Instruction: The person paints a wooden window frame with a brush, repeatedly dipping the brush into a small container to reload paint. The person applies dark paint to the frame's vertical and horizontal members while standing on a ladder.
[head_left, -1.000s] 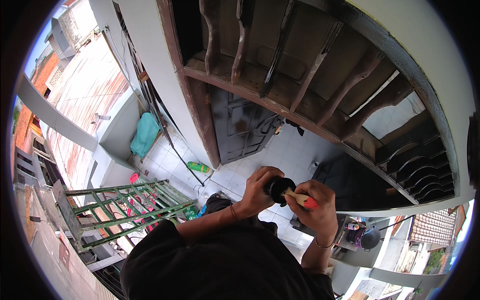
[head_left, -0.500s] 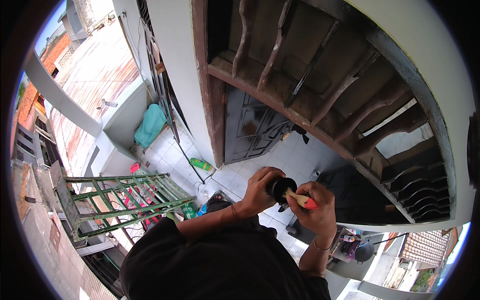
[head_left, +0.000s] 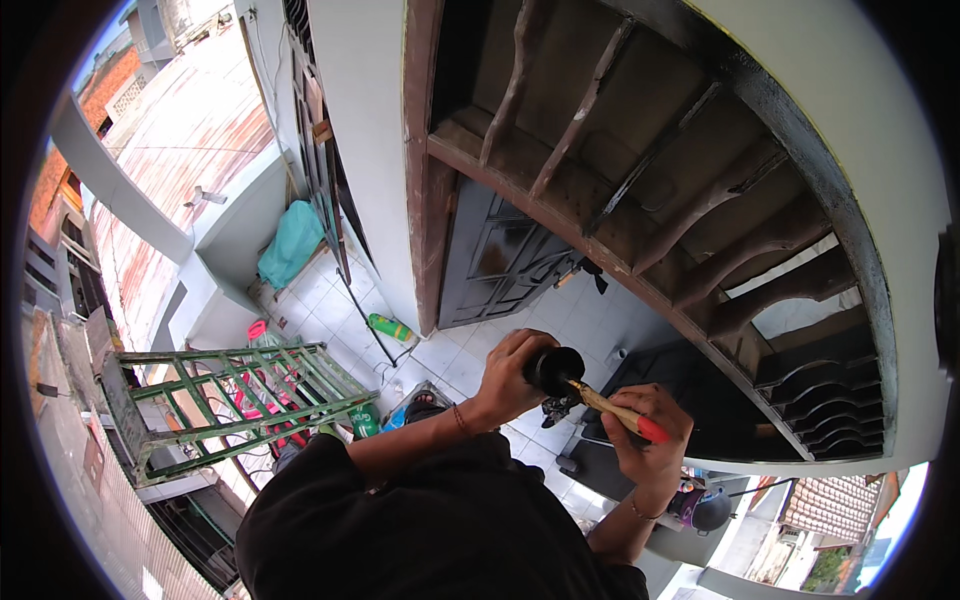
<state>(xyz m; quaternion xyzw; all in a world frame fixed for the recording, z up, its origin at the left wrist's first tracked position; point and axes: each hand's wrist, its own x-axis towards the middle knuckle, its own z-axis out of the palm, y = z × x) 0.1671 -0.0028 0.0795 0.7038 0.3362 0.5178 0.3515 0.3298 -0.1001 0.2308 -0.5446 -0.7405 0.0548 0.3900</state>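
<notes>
My left hand (head_left: pixel 512 378) is wrapped around a small black cup (head_left: pixel 556 362), whose dark inside faces up. In my right hand (head_left: pixel 656 432) is a paintbrush (head_left: pixel 612 406) with a pale wooden handle and a red end, slanting toward the cup. Its tip is at the cup's rim; whether it touches the rim I cannot tell. Both hands are in front of my dark shirt. Above and to the right of them is a brown wooden frame (head_left: pixel 540 205) with wavy bars (head_left: pixel 583 110), partly coated black.
A green metal ladder (head_left: pixel 230 400) stands at my left. On the tiled floor (head_left: pixel 455 350) below lie a green bottle (head_left: pixel 391 327) and a teal cloth bundle (head_left: pixel 291 243). A dark panelled door (head_left: pixel 500 265) is beyond my hands. A white wall (head_left: pixel 365 140) rises beside the frame.
My right hand has moved right and down, drawing the paintbrush back from inside the cup to its rim. My left hand still holds the cup, slightly farther left. The view has shifted a little.
</notes>
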